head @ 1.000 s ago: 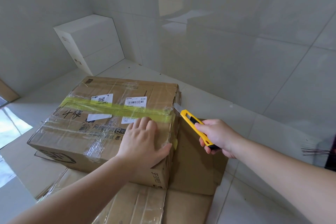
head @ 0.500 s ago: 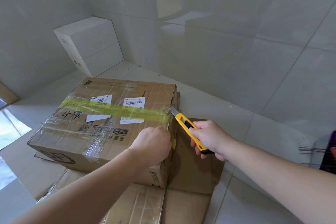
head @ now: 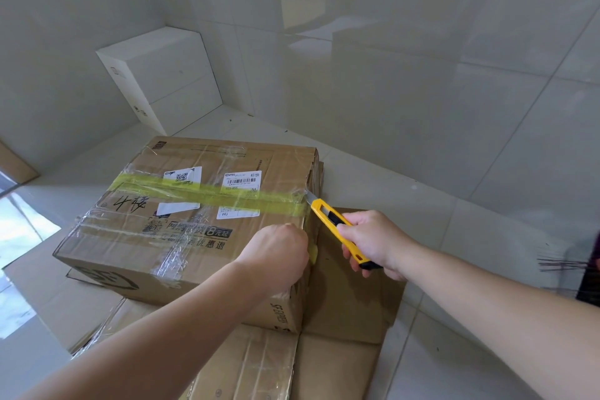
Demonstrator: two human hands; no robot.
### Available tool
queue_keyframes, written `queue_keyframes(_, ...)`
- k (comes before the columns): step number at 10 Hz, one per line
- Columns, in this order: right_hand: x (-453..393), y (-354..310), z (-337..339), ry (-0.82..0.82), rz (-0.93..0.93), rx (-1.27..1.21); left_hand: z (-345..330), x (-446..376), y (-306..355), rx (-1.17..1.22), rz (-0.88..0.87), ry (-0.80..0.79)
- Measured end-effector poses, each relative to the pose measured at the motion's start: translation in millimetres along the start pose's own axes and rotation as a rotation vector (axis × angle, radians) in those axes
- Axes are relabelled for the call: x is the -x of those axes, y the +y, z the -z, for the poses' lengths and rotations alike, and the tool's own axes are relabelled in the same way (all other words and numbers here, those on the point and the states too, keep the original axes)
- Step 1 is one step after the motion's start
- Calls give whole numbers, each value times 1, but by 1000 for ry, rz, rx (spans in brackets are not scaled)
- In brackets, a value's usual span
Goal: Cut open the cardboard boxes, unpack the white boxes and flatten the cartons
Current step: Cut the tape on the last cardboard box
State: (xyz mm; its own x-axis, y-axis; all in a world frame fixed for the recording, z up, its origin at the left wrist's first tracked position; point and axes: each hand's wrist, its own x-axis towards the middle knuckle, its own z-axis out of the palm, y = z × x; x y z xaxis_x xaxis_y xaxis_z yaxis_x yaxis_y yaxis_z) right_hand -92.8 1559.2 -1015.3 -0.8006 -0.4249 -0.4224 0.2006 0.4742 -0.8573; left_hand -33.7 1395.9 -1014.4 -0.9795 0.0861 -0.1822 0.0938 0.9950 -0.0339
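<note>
A sealed cardboard box (head: 136, 247) lies on the floor, with shipping labels on top and a strip of yellow tape (head: 207, 193) running across its lid. My left hand (head: 276, 253) is curled over the box's top right edge and holds it down. My right hand (head: 376, 240) grips a yellow utility knife (head: 328, 214). The knife's blade tip touches the right end of the yellow tape at the box's edge. Two white boxes (head: 162, 75) are stacked in the corner behind the carton.
Flattened cartons (head: 350, 286) lie under and to the right of the box, and more flat cardboard (head: 253, 367) lies in front of it. Glossy tiled walls close in behind and to the right. A dark object (head: 587, 273) shows at the right edge.
My left hand slid from lying flat on the lid to curling over the box's right edge. The knife moved left, bringing its blade to the end of the yellow tape.
</note>
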Motion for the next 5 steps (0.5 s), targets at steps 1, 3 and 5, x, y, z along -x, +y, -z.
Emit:
queue_keyframes(1, 13, 11, -1, -49, 2, 12, -5, 0, -1, -89, -41, -9)
queue_keyframes(3, 5, 2, -2, -43, -14, -31, -7, -4, -6, 63, -10, 79)
queue_keyframes(5, 26, 21, -11, -173, -37, -78, -8, -3, -4, 107, 7, 101)
